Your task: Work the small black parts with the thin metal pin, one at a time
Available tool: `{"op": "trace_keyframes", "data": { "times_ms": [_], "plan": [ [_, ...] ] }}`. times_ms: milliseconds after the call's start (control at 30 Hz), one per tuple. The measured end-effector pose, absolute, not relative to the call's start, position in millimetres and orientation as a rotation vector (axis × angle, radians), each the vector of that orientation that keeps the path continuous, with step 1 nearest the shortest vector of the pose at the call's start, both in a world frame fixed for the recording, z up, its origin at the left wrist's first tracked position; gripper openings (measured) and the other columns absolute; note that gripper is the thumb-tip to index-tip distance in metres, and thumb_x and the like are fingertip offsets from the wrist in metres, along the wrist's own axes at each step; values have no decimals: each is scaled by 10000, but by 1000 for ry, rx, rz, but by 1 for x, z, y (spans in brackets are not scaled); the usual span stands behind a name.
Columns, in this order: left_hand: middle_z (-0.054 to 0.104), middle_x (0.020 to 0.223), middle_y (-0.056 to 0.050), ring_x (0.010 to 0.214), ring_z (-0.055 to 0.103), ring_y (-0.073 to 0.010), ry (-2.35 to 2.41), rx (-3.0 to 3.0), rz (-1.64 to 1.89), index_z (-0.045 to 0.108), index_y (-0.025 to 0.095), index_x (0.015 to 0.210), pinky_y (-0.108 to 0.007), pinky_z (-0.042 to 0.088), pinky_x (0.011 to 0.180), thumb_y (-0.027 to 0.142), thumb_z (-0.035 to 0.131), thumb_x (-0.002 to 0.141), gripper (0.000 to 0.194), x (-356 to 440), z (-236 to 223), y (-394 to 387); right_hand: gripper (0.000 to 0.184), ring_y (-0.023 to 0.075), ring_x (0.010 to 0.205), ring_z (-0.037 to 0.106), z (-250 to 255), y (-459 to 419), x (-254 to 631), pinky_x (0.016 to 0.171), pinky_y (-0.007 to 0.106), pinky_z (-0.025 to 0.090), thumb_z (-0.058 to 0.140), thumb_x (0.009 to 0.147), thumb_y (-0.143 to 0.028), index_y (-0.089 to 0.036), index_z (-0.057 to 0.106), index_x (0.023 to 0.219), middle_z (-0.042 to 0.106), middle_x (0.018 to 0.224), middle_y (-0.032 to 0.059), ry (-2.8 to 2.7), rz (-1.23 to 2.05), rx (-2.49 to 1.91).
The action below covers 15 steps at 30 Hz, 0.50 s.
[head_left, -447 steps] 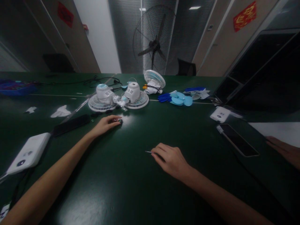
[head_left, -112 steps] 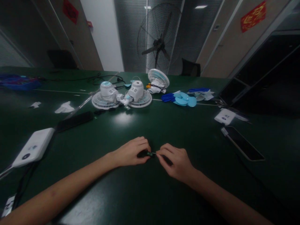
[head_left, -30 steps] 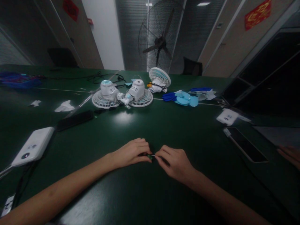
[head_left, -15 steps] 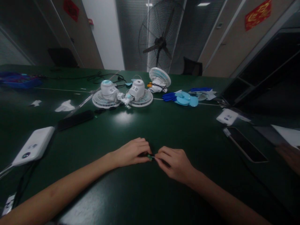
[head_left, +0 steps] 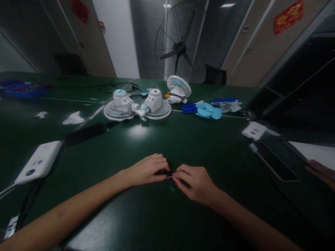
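Moved since half a second ago: green piece (head_left: 171, 189), then between the fingertips, now apart on the surface (head_left: 146, 216), just on the near side of both hands

Shifted too, at the far right edge: another person's hand (head_left: 323, 170), now beside a white sheet (head_left: 312, 151)

Left grip (head_left: 148, 170) narrow, thumb and fingers around a small dark piece (head_left: 168, 172), mostly hidden by the fingers and too dim to make out in detail

Right grip (head_left: 195, 182) narrow as well, pinching a thin metal tool (head_left: 170, 176), with only a short bright length in sight, directed at the left fingertips

Cannot tell whether touching the dark piece or only alongside

Farther back on the surface, two white fans lying face down side by side, left one (head_left: 121, 103) and middle one (head_left: 154, 101), with a third fan (head_left: 178, 89) tilted up behind to the right

Right of these, blue gloves (head_left: 188, 108) next to light-blue fan blades (head_left: 209, 111)

Over to the left, a white device (head_left: 39, 162) near a dark flat bar (head_left: 85, 134); over to the right, a phone (head_left: 274, 161) near a smaller white device (head_left: 253, 130)
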<state>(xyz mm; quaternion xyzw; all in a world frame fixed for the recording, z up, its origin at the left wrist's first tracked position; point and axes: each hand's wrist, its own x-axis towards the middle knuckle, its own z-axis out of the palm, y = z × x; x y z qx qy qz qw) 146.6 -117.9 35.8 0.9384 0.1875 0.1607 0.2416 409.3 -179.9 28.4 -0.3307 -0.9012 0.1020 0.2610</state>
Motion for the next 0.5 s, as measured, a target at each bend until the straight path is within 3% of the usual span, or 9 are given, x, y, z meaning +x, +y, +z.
{"op": "trace_keyframes", "data": {
  "times_ms": [300,500],
  "plan": [
    [694,1065,-62,998,628,-229,714,2633,499,666,209,1154,-374,453,921,362,581,1083,189,133,34,-99,160,150,832,666,31,-180,409,688,259,484,582,1046,-200,-196,730,1106,713,1016,40,-2485,307,-996],
    [686,1036,-77,953,636,-247,1177,2581,644,713,211,1209,-356,488,829,380,557,1082,263,84,23,-50,147,148,838,654,30,-180,410,688,264,477,591,1049,-196,-200,722,1114,698,1034,31,-2497,357,-1017]
  ]
}}
